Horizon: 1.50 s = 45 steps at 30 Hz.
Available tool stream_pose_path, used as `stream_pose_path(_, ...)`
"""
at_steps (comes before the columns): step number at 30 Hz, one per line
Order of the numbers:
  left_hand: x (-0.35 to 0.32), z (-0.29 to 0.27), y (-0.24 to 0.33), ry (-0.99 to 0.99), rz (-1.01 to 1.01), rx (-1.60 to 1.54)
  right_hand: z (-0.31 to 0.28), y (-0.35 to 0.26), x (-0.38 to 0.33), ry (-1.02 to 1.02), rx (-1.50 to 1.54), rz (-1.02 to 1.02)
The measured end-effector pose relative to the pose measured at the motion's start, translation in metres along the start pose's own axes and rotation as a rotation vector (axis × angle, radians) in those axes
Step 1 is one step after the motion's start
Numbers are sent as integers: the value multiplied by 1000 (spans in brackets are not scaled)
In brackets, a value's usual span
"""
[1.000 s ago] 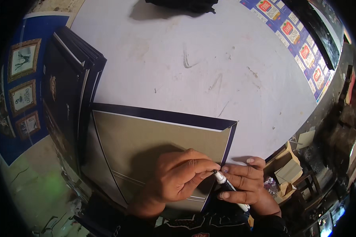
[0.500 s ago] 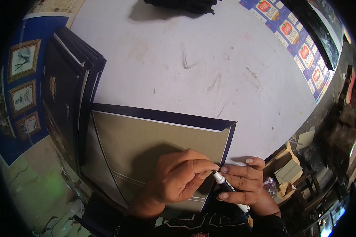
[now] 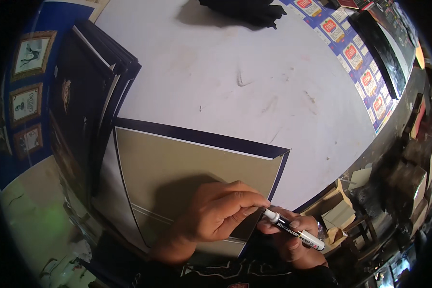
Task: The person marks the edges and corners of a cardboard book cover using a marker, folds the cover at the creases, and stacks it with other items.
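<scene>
A black and white marker pen (image 3: 289, 227) lies slantwise in my right hand (image 3: 303, 258), whose fingers curl around its barrel. At its white tip end, the thumb and forefinger of my left hand (image 3: 221, 211) are pinched together. The very tip is hidden between those fingers. Both hands are over the near right part of a grey-brown board (image 3: 187, 153), which has a dark blue folded border along its far and right edges. Pale double lines cross the board's near part.
Dark blue covered boards (image 3: 77, 103) stand stacked at the left, beside a blue printed sheet with framed pictures (image 3: 26, 103). The white table (image 3: 216, 77) bears a black cloth-like bundle (image 3: 245, 10) at the far edge and printed label sheets (image 3: 355, 57) far right. Cardboard scraps (image 3: 338, 214) lie lower right.
My right hand has turned and its fingers, spread before, now curl round the marker pen, whose barrel lies flatter. My left hand keeps its pinch at the tip. The whole view has shifted slightly.
</scene>
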<state>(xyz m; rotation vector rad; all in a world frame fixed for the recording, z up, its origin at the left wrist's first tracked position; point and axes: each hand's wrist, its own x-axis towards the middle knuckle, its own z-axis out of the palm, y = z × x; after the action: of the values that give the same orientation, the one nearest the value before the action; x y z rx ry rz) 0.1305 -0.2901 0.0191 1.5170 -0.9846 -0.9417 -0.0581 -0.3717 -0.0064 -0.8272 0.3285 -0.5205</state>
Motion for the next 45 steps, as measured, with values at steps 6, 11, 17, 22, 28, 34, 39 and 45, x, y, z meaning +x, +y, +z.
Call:
stream_pose_path(6,-3,0,-4,27,6,-14,0,1,-1,28,5,32)
stream_pose_path(11,-1,2,-6,25,49,36,-2,-3,1,13,-76,32)
stream_pose_path(17,-3,7,-9,96,119,192,-4,-12,5,-59,-261,74)
stream_pose_path(22,-1,8,-9,96,131,201,0,-6,-1,26,-183,55)
stream_pose_path(28,-2,6,-6,66,136,163,4,-9,-5,87,-61,111)
stream_pose_path(34,0,7,-8,63,126,149,0,-4,-3,68,-112,51)
stream_pose_path(39,-2,4,-11,36,140,160,0,-4,2,-4,-219,35)
stream_pose_path(45,0,6,-9,91,147,161,-4,-6,-2,-37,-229,69)
